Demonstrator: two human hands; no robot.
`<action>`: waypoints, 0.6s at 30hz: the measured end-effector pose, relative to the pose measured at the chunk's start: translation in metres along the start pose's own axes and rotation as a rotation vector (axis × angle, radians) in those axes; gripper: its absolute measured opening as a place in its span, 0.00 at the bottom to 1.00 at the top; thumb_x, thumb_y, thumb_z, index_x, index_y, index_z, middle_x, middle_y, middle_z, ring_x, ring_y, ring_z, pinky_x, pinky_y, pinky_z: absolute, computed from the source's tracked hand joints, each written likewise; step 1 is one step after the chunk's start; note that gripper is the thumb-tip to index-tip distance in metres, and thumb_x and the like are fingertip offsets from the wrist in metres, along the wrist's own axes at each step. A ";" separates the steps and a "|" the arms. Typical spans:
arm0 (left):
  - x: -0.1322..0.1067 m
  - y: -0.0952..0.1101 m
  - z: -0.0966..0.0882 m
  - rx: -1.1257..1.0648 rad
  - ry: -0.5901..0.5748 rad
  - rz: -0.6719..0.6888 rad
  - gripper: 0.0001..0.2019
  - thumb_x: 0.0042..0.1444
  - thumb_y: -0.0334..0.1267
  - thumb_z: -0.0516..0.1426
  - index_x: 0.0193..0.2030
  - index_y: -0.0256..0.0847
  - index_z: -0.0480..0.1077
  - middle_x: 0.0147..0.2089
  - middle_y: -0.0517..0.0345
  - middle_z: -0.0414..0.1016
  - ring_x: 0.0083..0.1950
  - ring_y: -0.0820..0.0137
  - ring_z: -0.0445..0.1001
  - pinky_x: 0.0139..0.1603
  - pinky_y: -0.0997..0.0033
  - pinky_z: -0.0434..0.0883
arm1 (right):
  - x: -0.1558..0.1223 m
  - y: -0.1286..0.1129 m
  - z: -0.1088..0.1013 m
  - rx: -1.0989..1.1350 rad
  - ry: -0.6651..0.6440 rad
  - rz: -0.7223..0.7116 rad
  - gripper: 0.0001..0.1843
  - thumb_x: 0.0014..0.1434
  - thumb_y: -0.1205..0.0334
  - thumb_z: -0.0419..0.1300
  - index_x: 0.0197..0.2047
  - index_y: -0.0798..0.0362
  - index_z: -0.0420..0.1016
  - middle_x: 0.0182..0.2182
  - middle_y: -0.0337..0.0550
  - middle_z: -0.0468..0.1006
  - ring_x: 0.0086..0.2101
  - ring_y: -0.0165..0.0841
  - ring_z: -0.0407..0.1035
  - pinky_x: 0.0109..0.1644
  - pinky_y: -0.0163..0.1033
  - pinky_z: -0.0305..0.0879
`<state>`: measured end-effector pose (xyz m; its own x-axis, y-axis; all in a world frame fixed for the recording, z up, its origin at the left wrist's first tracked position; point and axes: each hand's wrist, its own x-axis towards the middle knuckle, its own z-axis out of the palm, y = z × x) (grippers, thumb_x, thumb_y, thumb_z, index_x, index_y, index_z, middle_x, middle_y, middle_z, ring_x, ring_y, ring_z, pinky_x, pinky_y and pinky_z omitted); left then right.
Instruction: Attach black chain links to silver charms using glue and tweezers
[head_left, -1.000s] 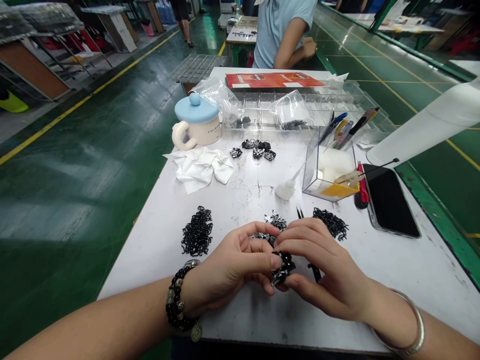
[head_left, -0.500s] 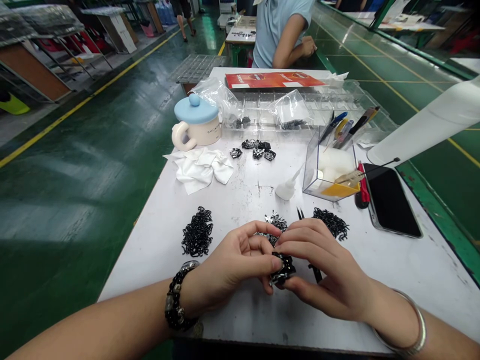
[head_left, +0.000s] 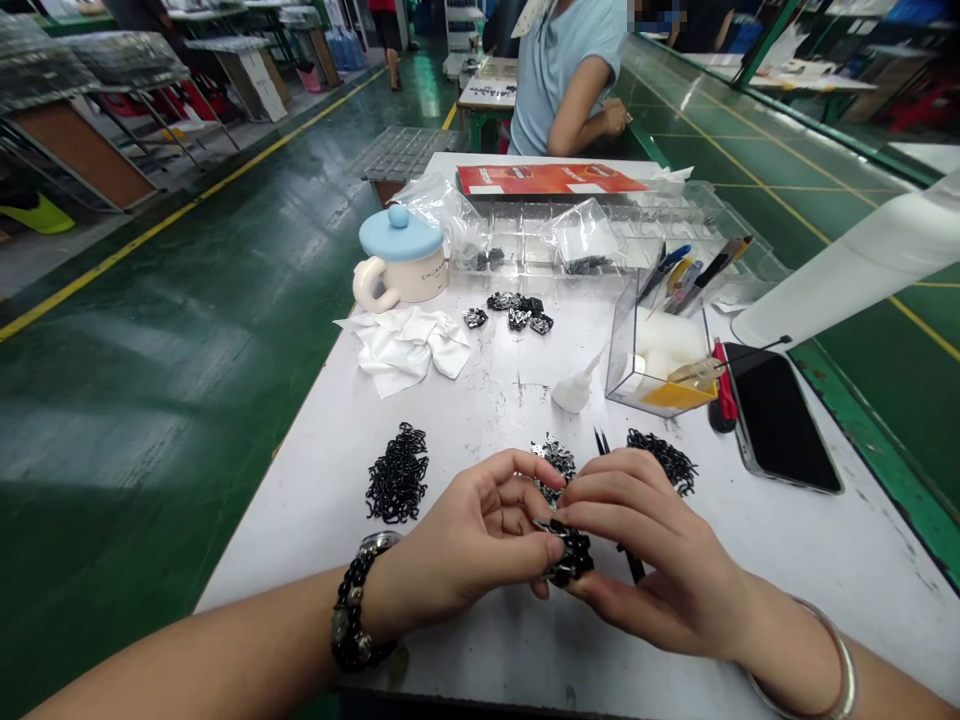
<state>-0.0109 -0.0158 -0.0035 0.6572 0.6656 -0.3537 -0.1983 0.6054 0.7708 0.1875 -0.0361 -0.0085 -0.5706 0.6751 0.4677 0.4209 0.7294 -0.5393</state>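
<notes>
Between my two hands is a small black part with shiny metal bits, held over the near part of the white table. My left hand pinches it with the thumb on top. From the other side, the fingers and thumb of my right hand close on it too. A pair of black tweezers lies partly hidden under my right hand. Just beyond my fingertips is a heap of small silvery pieces. Black hook-shaped pieces lie in a left pile and a right pile.
Farther back are several similar black parts, a white cloth, a lidded mug, a small white dropper bottle and a clear pen box. A phone lies at right. A person in light blue sits beyond.
The view has tilted slightly, so the table's things sit lower in the picture. The black part has turned a little between my fingers; both hands keep hold of it.
</notes>
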 end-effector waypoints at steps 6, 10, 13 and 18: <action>-0.003 -0.005 0.006 0.031 -0.016 0.017 0.17 0.46 0.31 0.64 0.43 0.39 0.65 0.31 0.63 0.67 0.26 0.79 0.70 0.27 0.78 0.73 | 0.001 0.009 -0.008 0.162 0.067 0.038 0.17 0.60 0.57 0.54 0.51 0.56 0.65 0.41 0.49 0.72 0.44 0.39 0.65 0.47 0.47 0.63; -0.008 -0.008 0.012 0.170 -0.048 0.014 0.16 0.43 0.29 0.63 0.40 0.39 0.65 0.30 0.63 0.68 0.25 0.80 0.69 0.28 0.79 0.67 | 0.013 0.012 -0.007 0.132 0.094 0.205 0.11 0.60 0.69 0.53 0.46 0.51 0.68 0.40 0.45 0.72 0.43 0.35 0.66 0.46 0.43 0.65; -0.013 -0.015 0.014 0.230 -0.097 0.066 0.16 0.40 0.28 0.63 0.38 0.38 0.67 0.28 0.64 0.66 0.26 0.80 0.65 0.29 0.79 0.65 | 0.034 0.009 0.003 0.107 -0.126 0.282 0.08 0.61 0.68 0.53 0.41 0.50 0.70 0.38 0.43 0.73 0.41 0.33 0.67 0.43 0.41 0.68; -0.015 -0.027 0.014 0.292 -0.211 0.155 0.16 0.38 0.30 0.63 0.38 0.39 0.71 0.29 0.63 0.66 0.27 0.77 0.66 0.30 0.76 0.67 | 0.083 0.008 0.038 -0.009 -0.369 0.216 0.08 0.58 0.69 0.54 0.41 0.52 0.72 0.38 0.45 0.72 0.39 0.33 0.68 0.43 0.42 0.69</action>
<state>-0.0058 -0.0484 -0.0117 0.7766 0.6168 -0.1278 -0.1117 0.3345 0.9357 0.1168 0.0215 -0.0003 -0.6818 0.7289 0.0618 0.5639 0.5775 -0.5904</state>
